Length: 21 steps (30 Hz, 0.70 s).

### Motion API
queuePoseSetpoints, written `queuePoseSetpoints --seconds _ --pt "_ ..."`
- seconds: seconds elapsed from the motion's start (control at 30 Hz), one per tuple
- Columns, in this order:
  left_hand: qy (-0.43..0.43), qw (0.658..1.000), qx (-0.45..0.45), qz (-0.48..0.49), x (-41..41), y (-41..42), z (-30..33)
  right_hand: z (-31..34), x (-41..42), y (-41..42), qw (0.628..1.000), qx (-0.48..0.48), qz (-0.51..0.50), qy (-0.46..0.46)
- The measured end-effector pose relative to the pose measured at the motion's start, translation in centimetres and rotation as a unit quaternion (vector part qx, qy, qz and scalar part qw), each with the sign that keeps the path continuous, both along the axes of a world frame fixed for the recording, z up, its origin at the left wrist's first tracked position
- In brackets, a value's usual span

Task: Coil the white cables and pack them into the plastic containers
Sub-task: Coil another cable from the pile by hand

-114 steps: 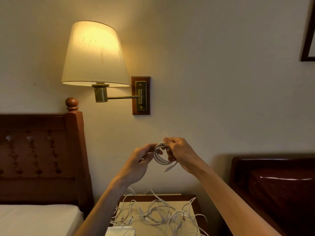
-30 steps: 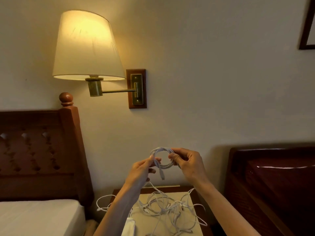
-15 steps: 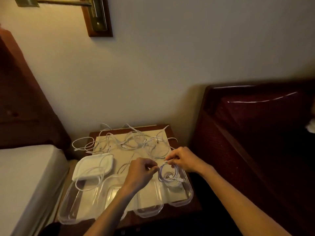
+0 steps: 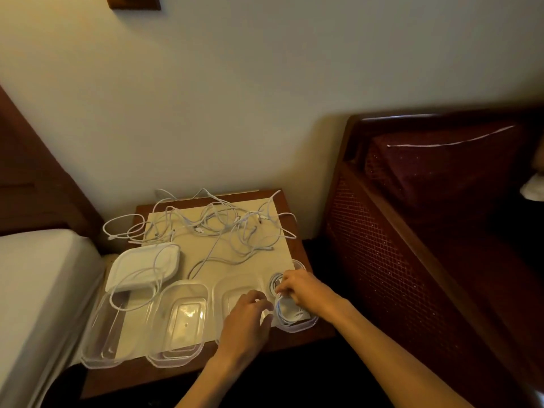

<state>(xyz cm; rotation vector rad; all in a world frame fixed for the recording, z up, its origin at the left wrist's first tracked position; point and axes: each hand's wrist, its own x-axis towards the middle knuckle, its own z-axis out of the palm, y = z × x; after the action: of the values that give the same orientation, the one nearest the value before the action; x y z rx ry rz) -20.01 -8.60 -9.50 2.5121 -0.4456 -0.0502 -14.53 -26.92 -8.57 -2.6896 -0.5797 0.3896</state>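
White coiled cable (image 4: 287, 312) sits inside the rightmost clear plastic container (image 4: 297, 326) at the front right corner of the wooden nightstand (image 4: 188, 375), so we judge one cable is as good as packed. Our right hand (image 4: 306, 293) rests on the far side of that coil with fingers curled, pinching its loops, while our left hand (image 4: 245, 322) hovers just beside it on the left; its fingers look loosely bent near the coil, but we cannot tell whether they hold anything. Much is left: a tangle of loose white cables (image 4: 212, 228) sprawls along the back edge, some hanging over the left edge, and one strand loops over the white lid (image 4: 144, 265) into the leftmost clear container (image 4: 103, 348). The second clear container (image 4: 179, 322) holds nothing we can see.
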Motion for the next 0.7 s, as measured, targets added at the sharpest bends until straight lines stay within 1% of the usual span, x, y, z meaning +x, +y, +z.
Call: queuePoseSetpoints --seconds 0.1,0.23,0.33,0.43,0.53,0.63,0.7 --pt "-0.005 1.0 -0.015 -0.007 0.2 0.1 -0.2 -1.0 -0.5 0.1 0.998 0.019 -0.017 -0.05" --pt "-0.002 1.0 -0.026 -0.015 0.3 0.2 -0.4 -1.9 -1.9 0.0 0.99 0.079 -0.049 -0.105" --pt "-0.001 0.999 -0.036 -0.017 0.4 0.2 -0.5 -1.8 -2.1 -0.1 0.989 0.091 -0.049 -0.11" --pt "-0.002 0.999 -0.042 -0.02 0.6 0.3 -0.7 -1.6 -1.9 0.0 0.991 0.08 -0.043 -0.103" --pt "-0.007 0.998 -0.052 -0.021 1.0 0.8 -0.6 -1.2 -1.8 0.0 0.988 0.092 -0.046 -0.117" --pt "-0.026 0.997 -0.069 -0.005 2.0 2.1 0.5 0.0 -1.2 1.1 0.975 0.124 -0.065 -0.173" --pt "-0.057 0.995 -0.078 0.02 3.0 3.6 1.9 1.5 -0.6 3.0 0.961 0.169 -0.088 -0.199"
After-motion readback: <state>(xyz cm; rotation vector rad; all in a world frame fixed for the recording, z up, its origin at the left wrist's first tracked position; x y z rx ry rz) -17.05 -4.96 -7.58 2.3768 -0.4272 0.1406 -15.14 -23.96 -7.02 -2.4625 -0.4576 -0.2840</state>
